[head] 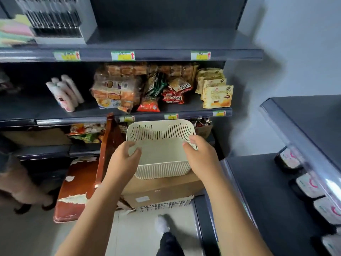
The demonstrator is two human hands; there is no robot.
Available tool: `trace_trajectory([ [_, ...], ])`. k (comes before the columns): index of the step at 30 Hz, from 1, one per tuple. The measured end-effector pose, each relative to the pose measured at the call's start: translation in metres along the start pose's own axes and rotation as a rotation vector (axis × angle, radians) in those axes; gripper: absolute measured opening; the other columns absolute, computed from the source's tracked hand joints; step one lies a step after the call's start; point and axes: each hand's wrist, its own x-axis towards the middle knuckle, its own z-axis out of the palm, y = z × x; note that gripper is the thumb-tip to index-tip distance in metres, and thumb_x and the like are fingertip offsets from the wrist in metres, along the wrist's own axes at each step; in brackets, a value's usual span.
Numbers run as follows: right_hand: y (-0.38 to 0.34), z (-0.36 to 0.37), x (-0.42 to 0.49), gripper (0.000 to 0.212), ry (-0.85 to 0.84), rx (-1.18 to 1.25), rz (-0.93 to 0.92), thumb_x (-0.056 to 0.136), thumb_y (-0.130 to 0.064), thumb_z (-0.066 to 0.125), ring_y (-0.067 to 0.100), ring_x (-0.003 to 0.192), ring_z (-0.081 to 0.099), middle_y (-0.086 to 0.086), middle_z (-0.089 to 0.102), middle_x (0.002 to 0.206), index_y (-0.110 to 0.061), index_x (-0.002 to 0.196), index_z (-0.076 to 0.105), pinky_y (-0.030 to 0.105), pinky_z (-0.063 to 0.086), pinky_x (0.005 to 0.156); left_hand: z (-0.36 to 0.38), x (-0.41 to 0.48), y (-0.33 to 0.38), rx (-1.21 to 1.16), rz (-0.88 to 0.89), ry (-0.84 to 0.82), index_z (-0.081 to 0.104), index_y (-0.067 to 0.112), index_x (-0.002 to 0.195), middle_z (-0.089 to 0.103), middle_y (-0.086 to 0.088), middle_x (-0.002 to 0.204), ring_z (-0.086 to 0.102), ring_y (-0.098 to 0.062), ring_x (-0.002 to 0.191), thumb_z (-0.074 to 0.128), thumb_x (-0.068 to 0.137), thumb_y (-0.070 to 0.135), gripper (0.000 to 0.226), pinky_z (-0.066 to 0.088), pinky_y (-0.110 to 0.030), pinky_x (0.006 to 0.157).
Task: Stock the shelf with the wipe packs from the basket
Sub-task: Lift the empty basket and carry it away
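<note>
A cream slotted plastic basket sits on a cardboard box in the middle of the view, and nothing shows inside it. My left hand grips its left rim, thumb inside. My right hand grips its right rim. On the dark shelf at the right, several wipe packs lie in a row along the far edge, white with pink marks.
The cardboard box rests on a white crate. A worn red chair stands to the left. Snack bags and white bottles fill the shelving ahead. Another person's legs are at far left. My foot is below.
</note>
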Motion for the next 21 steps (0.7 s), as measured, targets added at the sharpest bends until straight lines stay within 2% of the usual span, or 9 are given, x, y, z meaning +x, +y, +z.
trace_trajectory([
  [3,0.012,0.017,0.063,0.047,-0.046,-0.008,0.051,0.097,-0.055,0.047,0.014,0.126,0.055,-0.014,0.056,0.142,-0.037,0.14,0.051,0.04,0.049,0.1,0.017,0.059,-0.006,-0.006,-0.075,0.011,0.054,0.021,0.142,0.059,0.001,0.14,0.058,-0.017,0.119,0.055,0.1,0.039,0.046,0.051,-0.039,0.097],
  [6,0.032,0.033,0.119,0.042,-0.075,-0.034,0.121,0.099,-0.051,0.049,0.016,0.118,0.056,-0.009,0.058,0.14,-0.035,0.138,0.053,0.04,0.049,0.097,0.03,0.113,-0.022,0.021,-0.187,0.025,0.056,0.021,0.14,0.063,-0.003,0.133,0.062,-0.022,0.116,0.056,0.098,0.037,0.045,0.054,-0.041,0.092],
  [8,0.046,0.044,0.149,0.043,-0.103,-0.065,0.172,0.101,-0.047,0.05,0.019,0.111,0.057,-0.002,0.059,0.136,-0.027,0.139,0.054,0.039,0.051,0.091,0.038,0.141,-0.038,0.078,-0.243,0.049,0.058,0.021,0.137,0.067,-0.005,0.126,0.066,-0.026,0.108,0.057,0.096,0.038,0.044,0.056,-0.042,0.088],
  [11,0.067,0.06,0.19,0.037,-0.089,-0.112,0.226,0.103,-0.035,0.051,0.03,0.103,0.062,0.011,0.062,0.125,-0.008,0.126,0.057,0.045,0.053,0.085,0.052,0.173,-0.056,0.097,-0.304,0.047,0.059,0.019,0.136,0.066,-0.001,0.126,0.065,-0.025,0.103,0.058,0.096,0.034,0.042,0.055,-0.039,0.081],
  [14,0.092,0.079,0.222,0.025,-0.053,-0.208,0.254,0.101,-0.025,0.052,0.025,0.094,0.059,0.009,0.06,0.12,-0.011,0.12,0.059,0.039,0.053,0.072,0.064,0.2,-0.076,0.113,-0.348,0.058,0.064,0.012,0.116,0.069,-0.002,0.104,0.064,-0.024,0.086,0.055,0.094,0.029,0.029,0.044,-0.03,0.062],
  [17,0.118,0.096,0.246,0.032,0.045,-0.328,0.235,0.092,-0.015,0.056,0.03,0.103,0.061,0.009,0.061,0.115,-0.014,0.124,0.058,0.046,0.06,0.075,0.074,0.213,-0.088,0.257,-0.329,0.076,0.064,0.012,0.089,0.065,0.0,0.078,0.061,-0.024,0.071,0.051,0.092,0.022,0.017,0.035,-0.028,0.052],
  [19,0.125,0.101,0.255,0.032,0.119,-0.348,0.238,0.092,-0.013,0.059,0.031,0.104,0.06,0.011,0.059,0.117,-0.011,0.124,0.06,0.045,0.06,0.075,0.079,0.221,-0.091,0.279,-0.314,0.119,0.063,0.014,0.079,0.065,0.0,0.073,0.059,-0.023,0.066,0.05,0.09,0.018,0.018,0.039,-0.029,0.053],
  [21,0.133,0.101,0.263,0.021,0.134,-0.331,0.27,0.095,-0.013,0.055,0.032,0.095,0.061,0.013,0.058,0.115,-0.008,0.113,0.065,0.038,0.053,0.067,0.085,0.227,-0.097,0.233,-0.341,0.147,0.064,0.011,0.077,0.068,-0.005,0.072,0.062,-0.026,0.066,0.05,0.089,0.017,0.02,0.053,-0.038,0.057],
])
